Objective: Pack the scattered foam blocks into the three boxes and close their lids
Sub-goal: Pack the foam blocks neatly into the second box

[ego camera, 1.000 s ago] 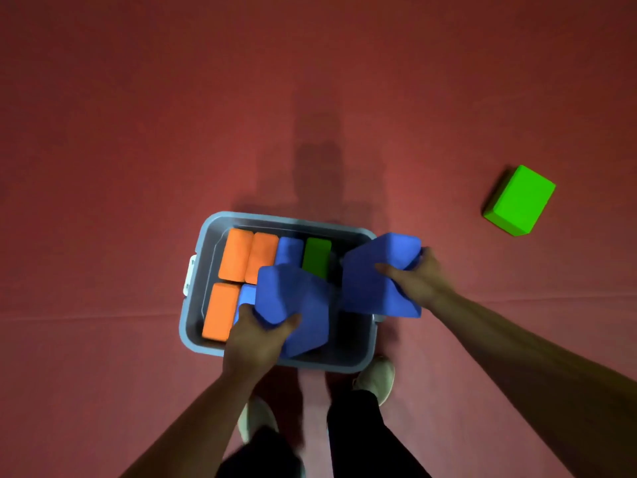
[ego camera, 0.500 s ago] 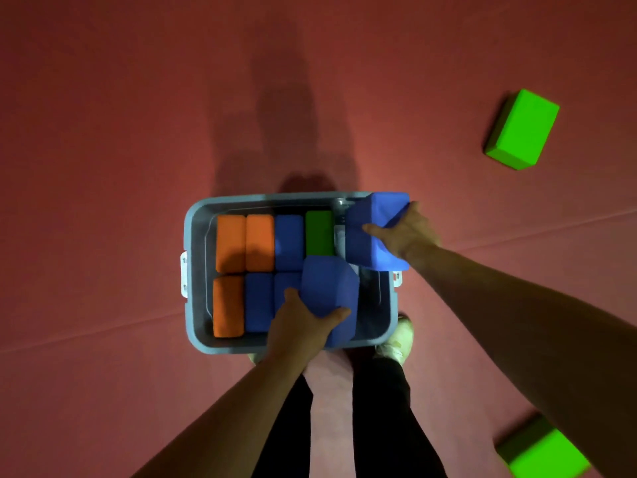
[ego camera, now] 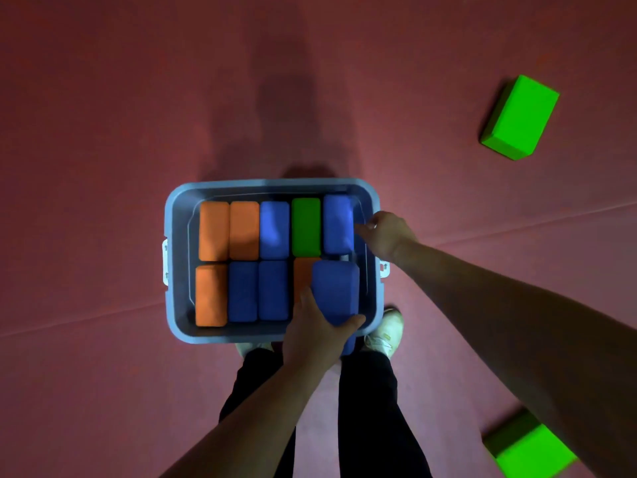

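Since the earlier frame both blue blocks have dropped toward the grey box point(ego camera: 179, 215) — left hand point(ego camera: 319, 334) grips a blue block point(ego camera: 336, 291) over the near-right slot, right hand point(ego camera: 386, 232) loosely curled beside the far-right blue block point(ego camera: 337, 224), now seated — nearly full.

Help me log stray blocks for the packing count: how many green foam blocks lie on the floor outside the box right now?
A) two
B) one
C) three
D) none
A: one green block lies on the red floor at upper right, and a second green block shows at lower right, partly behind the right forearm; the only other green block stands inside the box.
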